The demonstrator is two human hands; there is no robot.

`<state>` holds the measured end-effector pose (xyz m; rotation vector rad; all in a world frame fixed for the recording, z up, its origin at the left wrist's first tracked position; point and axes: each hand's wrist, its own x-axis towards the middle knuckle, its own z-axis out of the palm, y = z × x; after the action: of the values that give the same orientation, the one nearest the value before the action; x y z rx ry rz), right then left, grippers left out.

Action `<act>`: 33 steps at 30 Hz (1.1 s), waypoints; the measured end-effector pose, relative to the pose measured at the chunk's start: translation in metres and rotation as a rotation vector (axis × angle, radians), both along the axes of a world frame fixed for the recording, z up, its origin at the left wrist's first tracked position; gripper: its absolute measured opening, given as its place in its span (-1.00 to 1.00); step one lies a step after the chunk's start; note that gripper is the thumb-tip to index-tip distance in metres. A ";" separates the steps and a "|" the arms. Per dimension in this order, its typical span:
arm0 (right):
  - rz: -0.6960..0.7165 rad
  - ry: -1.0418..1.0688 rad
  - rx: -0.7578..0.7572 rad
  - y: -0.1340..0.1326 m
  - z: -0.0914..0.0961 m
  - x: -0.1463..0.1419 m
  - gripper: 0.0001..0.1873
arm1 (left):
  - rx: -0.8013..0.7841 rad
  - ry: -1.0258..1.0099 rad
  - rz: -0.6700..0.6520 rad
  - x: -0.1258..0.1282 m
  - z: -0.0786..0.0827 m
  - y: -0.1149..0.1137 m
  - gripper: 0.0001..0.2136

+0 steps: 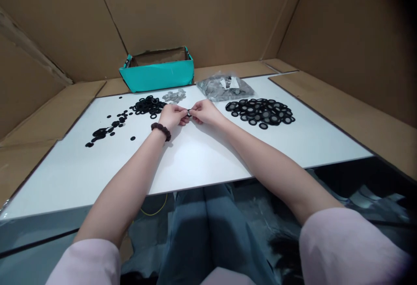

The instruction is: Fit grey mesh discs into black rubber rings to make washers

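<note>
A teal box (open at the top, brown inside) stands at the far edge of the white table. Behind the table rises a cardboard wall; cardboard flaps border its left and right edges. Below its near edge curves a yellow cord.

Small black ring-like piece, mostly hidden, its tilt unclear, pinched between the left hand and right hand
</note>
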<state>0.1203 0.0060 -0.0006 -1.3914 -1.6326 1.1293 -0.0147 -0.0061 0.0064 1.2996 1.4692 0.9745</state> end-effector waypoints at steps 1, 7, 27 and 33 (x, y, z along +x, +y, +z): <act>0.001 0.033 -0.047 -0.001 0.001 0.000 -0.74 | 0.002 -0.012 0.000 0.000 0.000 0.000 -0.92; 0.065 0.231 -0.279 -0.002 0.006 -0.001 -0.72 | -0.018 -0.098 -0.021 -0.004 0.003 0.000 -0.92; 0.068 0.202 -0.222 -0.001 0.005 0.000 -0.73 | -0.006 -0.012 0.008 0.000 0.003 -0.001 -0.90; 0.043 0.182 -0.154 0.001 0.002 0.000 -0.71 | -0.015 -0.046 0.048 0.005 0.005 -0.005 -0.91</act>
<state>0.1202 0.0070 0.0012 -1.3105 -1.4780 1.3895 -0.0101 -0.0106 0.0115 1.2290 1.4756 1.0162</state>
